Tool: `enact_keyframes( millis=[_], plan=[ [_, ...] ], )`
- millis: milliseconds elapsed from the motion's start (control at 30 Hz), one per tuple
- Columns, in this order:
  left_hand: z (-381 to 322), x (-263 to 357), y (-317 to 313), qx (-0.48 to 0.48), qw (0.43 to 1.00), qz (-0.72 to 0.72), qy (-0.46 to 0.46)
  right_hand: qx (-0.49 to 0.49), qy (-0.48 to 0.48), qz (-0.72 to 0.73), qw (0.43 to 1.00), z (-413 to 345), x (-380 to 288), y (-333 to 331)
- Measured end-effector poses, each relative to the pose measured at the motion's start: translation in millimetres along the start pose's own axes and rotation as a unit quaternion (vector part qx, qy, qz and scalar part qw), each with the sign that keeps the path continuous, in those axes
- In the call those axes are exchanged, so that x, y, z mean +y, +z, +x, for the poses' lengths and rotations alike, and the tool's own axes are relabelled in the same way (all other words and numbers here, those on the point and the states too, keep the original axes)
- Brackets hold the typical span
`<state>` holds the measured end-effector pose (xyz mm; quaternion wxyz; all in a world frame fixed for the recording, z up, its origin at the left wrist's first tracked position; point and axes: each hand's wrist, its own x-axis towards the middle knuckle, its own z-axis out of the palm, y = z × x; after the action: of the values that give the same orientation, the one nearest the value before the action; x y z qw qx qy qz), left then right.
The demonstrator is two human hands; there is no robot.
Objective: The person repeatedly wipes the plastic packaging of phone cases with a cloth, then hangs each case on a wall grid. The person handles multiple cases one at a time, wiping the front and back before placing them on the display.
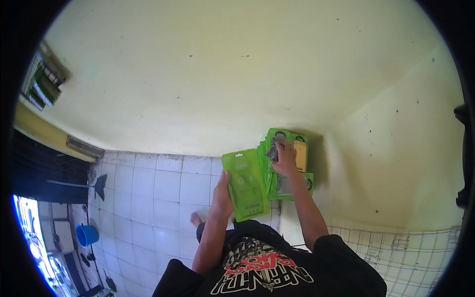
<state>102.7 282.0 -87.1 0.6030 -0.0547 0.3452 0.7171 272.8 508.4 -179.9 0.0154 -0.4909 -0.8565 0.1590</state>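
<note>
A flat green plastic pouch (248, 187) with a hang hole at its top and printing on its face is in my left hand (222, 196), gripped along its left edge. My right hand (286, 160) has its fingers closed on a crumpled grey cloth (272, 151). Both are over a stack of similar green packages (264, 159) against the wall. On the top right of the stack, one package shows a yellow-orange panel (301, 154). A package with a clear window (284, 185) lies crosswise at the stack's near end, partly hidden by my right forearm.
The pale wall (222, 92) rises behind the stack and meets another wall on the right. White tiles (167, 189) cover the floor. To the left are a dustpan-like tool (100, 186) and a blue bucket (87, 235). A wire grid (400, 241) stands at lower right.
</note>
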Motion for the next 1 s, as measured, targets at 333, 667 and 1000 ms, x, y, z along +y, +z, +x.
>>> enact_keyframes(
  millis=[333,667,1000],
  plan=[
    [-65.2,92.7,-31.7,-0.012,0.981,0.111,0.156,0.032,-0.168,0.446,0.878,-171.5,-231.3,-85.6],
    [-247.8,209.7,-195.6,0.016,0.947,0.088,0.309,-0.023,-0.451,0.191,0.872,-284.9,-451.1,-33.9],
    [-392.8,286.1,-312.0,0.144,0.88,-0.118,0.437,-0.146,-0.599,0.256,0.745,-301.4,-652.2,18.9]
  ],
)
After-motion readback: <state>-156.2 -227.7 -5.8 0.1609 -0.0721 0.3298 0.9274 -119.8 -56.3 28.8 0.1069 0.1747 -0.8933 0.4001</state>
